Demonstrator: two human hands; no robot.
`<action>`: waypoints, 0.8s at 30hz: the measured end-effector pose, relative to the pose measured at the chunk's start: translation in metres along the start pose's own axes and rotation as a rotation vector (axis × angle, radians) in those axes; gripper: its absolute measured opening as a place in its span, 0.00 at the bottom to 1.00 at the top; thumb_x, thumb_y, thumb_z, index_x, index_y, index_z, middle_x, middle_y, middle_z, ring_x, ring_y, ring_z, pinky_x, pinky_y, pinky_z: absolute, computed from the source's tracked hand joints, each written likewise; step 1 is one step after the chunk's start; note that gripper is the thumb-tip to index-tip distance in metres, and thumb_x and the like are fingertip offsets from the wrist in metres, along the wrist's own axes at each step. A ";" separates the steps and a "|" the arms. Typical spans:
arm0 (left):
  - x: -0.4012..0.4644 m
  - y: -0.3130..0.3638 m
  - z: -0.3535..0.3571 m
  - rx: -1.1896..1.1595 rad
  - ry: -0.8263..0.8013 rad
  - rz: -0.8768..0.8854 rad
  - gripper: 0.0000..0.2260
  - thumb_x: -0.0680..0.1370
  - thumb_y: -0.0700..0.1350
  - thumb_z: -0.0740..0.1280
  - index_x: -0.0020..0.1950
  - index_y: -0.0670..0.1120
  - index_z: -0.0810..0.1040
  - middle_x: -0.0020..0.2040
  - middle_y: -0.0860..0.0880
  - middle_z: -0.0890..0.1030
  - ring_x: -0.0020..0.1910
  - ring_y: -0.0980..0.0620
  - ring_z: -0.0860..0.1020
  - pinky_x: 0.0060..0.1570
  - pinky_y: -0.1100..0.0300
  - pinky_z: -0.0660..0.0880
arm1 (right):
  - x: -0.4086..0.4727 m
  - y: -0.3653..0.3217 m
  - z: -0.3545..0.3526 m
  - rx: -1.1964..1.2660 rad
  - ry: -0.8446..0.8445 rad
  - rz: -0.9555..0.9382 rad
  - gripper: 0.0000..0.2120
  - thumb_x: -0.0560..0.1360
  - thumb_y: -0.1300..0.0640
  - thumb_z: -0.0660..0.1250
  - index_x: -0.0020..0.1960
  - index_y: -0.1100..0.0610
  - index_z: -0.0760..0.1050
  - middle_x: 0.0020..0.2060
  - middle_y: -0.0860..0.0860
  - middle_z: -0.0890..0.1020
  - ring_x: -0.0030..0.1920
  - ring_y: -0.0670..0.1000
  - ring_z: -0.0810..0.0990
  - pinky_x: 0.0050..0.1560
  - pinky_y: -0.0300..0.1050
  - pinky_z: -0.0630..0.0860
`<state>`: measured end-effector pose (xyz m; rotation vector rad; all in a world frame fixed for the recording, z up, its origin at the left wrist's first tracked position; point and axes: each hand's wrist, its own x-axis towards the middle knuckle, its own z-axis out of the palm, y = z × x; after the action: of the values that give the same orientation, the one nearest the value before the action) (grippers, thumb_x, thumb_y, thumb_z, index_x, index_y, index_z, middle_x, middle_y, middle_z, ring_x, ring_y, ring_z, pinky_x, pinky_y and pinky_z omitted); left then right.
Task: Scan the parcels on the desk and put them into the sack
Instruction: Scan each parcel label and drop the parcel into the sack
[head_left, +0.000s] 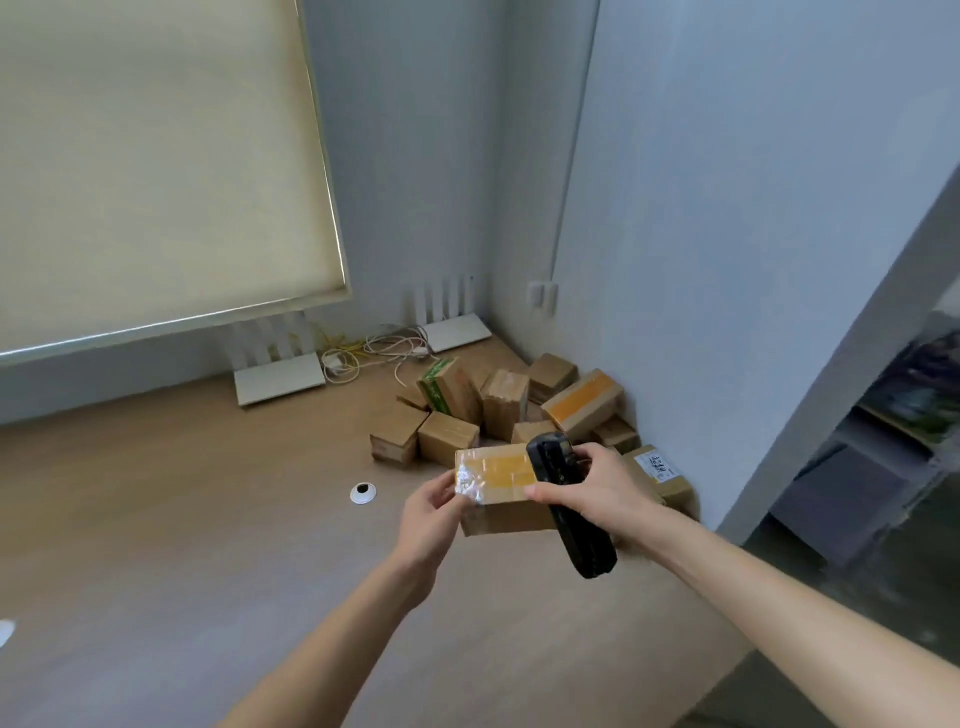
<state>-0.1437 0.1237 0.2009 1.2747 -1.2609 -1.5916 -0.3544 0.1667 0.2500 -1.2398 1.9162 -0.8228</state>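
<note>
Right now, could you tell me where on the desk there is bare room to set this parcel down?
The desk is bare left of the cable hole and in front of the hands, toward the near edge. A narrower bare strip lies between the left router and the pile of boxes. The right corner is crowded with boxes; cables clutter the back.

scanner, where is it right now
In the head view the black scanner is gripped in the right hand, right of centre, its head over the taped parcel held by the left hand.
</note>
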 end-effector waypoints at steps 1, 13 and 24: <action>-0.013 0.011 -0.005 -0.018 0.004 0.021 0.16 0.78 0.38 0.69 0.63 0.51 0.80 0.53 0.55 0.86 0.54 0.59 0.82 0.48 0.67 0.75 | -0.011 -0.011 -0.003 0.005 0.016 -0.017 0.44 0.64 0.43 0.84 0.73 0.56 0.69 0.64 0.50 0.79 0.60 0.50 0.78 0.59 0.45 0.75; -0.094 0.092 -0.050 0.017 -0.056 0.219 0.36 0.70 0.32 0.77 0.73 0.55 0.70 0.65 0.47 0.79 0.65 0.47 0.77 0.61 0.51 0.79 | -0.106 -0.098 -0.032 0.057 0.063 -0.144 0.53 0.53 0.32 0.83 0.71 0.52 0.70 0.62 0.48 0.78 0.62 0.51 0.78 0.68 0.53 0.76; -0.135 0.151 -0.026 -0.082 0.133 0.291 0.13 0.78 0.51 0.71 0.60 0.49 0.77 0.56 0.49 0.82 0.53 0.54 0.81 0.40 0.62 0.77 | -0.133 -0.119 -0.074 0.041 0.032 -0.193 0.45 0.60 0.43 0.86 0.70 0.50 0.69 0.62 0.48 0.78 0.63 0.50 0.77 0.68 0.49 0.75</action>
<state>-0.0910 0.2047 0.3807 1.0726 -1.2231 -1.3168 -0.3182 0.2602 0.4152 -1.4099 1.8145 -0.9817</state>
